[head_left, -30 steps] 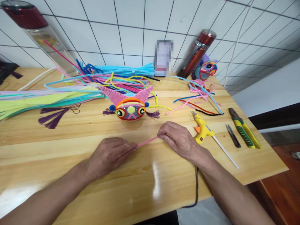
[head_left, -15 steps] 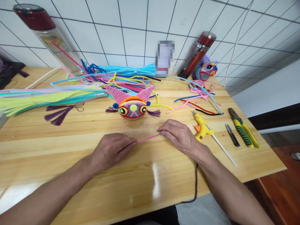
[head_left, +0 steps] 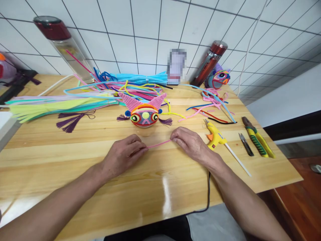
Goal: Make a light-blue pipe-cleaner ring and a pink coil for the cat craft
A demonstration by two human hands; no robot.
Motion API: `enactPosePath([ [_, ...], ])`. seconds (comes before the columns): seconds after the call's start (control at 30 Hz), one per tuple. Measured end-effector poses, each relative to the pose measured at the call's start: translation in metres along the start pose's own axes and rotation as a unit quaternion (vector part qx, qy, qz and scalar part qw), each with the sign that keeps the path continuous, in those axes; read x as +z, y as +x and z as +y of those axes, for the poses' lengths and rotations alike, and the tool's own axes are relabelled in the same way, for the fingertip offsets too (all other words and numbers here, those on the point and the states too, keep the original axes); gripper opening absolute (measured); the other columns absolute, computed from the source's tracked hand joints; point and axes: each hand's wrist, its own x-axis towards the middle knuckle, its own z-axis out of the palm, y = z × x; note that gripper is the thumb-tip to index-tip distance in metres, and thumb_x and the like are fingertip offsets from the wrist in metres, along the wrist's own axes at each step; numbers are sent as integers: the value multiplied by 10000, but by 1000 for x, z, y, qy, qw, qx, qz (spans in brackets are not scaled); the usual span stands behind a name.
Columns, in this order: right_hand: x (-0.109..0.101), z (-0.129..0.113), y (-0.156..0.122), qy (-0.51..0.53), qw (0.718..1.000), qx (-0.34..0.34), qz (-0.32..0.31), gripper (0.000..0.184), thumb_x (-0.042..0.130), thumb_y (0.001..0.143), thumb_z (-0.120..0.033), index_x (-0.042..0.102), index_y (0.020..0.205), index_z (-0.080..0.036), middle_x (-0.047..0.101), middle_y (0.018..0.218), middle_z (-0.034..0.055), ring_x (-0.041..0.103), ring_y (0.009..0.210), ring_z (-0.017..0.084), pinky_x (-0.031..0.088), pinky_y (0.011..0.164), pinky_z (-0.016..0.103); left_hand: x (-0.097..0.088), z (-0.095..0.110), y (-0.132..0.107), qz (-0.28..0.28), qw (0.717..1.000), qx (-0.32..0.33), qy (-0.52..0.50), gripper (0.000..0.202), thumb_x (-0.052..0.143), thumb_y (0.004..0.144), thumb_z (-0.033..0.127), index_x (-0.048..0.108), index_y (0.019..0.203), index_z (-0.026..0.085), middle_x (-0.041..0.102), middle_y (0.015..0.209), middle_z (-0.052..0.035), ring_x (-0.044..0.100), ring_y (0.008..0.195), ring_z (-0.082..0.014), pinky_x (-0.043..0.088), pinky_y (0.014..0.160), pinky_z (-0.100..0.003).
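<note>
Pinching pink pipe cleaner (head_left: 158,144) with left hand (head_left: 125,154) and right hand (head_left: 189,142); reaching, knuckles up, from eight and four o'clock.

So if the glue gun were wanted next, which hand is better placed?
Probably the right hand: it is right beside the yellow glue gun, while the left hand is farther away. Both hold the pink strip, though.

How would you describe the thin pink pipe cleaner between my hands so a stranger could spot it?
On the glossy wooden table, find the round-eyed figure with pink ears. Just nearer you, a thin pink pipe cleaner spans from your left hand to your right hand. Unlike the tangled pink pipe cleaners lying farther back, it is pinched in both hands.
</note>
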Motion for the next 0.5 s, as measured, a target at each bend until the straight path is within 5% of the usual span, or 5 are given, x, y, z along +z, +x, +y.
enactPosePath([
  [0.27, 2, 1, -1, -42, 999, -10, -16, 208, 508, 1069, -260, 701, 1122, -201, 783, 1007, 92, 718, 912, 204, 559, 850, 352, 1, -1, -2, -14, 1000, 10, 10, 246, 535, 1058, 276, 740, 964, 178, 750, 807, -24, 716, 715, -120, 552, 679, -203],
  [0.5, 0, -1, 1, -58, 998, -10, -30, 184, 536, 1053, -226, 711, 1014, -188, 757, 911, 69, 691, 838, 187, 532, 791, 314, 1, 0, -2, -46, 999, -2, 22, 290, 497, 1065, 297, 752, 994, 179, 794, 890, -47, 747, 754, -148, 576, 696, -232],
])
